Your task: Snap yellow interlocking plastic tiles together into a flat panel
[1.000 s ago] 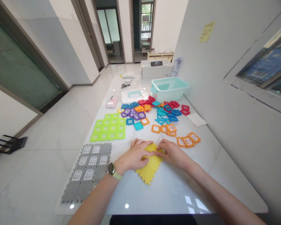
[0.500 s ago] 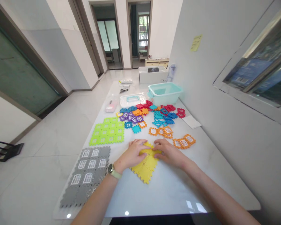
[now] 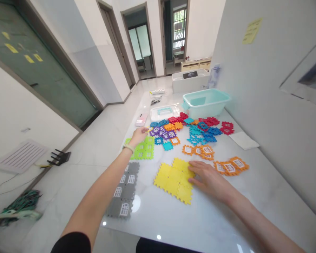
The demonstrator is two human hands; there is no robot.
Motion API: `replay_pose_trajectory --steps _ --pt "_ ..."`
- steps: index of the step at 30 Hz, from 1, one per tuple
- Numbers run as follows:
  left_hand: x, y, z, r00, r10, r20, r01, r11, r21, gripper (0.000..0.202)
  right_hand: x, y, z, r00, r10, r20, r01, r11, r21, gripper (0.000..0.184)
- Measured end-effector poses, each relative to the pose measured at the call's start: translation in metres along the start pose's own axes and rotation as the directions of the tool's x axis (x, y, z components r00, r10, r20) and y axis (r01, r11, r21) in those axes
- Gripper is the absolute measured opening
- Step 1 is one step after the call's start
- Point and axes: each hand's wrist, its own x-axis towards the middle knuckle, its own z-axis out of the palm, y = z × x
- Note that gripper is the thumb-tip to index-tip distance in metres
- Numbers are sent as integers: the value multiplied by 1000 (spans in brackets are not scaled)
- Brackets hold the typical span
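Observation:
A flat sheet of joined yellow tiles [image 3: 173, 179] lies on the white table [image 3: 200, 218] in front of me. My right hand [image 3: 208, 177] rests flat on the sheet's right edge, fingers spread. My left hand [image 3: 140, 135] reaches far forward over the green tile sheet [image 3: 144, 149], fingers pinched on a small yellow tile [image 3: 149, 129] at the edge of the loose pile. A watch is on that wrist.
A pile of loose coloured tiles [image 3: 189, 128] spreads behind. Orange window tiles [image 3: 198, 150] and another orange group [image 3: 230, 166] lie right. A grey tile sheet [image 3: 125, 189] sits at the left edge. A teal tub [image 3: 204, 102], clear lid [image 3: 164, 112], phone [image 3: 141, 119] and white box [image 3: 191, 80] stand farther back.
My left hand left the yellow sheet and reached forward to the loose pile. The right hand stayed on the sheet. The view swung left.

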Motion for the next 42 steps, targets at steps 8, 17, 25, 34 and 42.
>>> replay_pose_trajectory --steps 8,17,25,34,42 --pt "57 -24 11 999 -24 30 19 990 141 26 -1 -9 -1 996 53 66 -52 999 -15 37" --pt "57 -32 2 991 -27 -127 25 999 -21 35 0 -10 -6 993 97 75 -98 995 18 37" --pt "26 -14 -6 960 -46 -277 -47 947 -319 47 2 -19 6 985 174 -11 -174 985 -7 67" --pt "-36 32 13 996 -51 -78 -2 827 -562 52 5 -18 12 980 193 49 -194 980 33 73" --pt "-79 56 27 999 -35 9 33 788 -615 46 -3 -18 -16 959 132 250 -165 979 116 79"
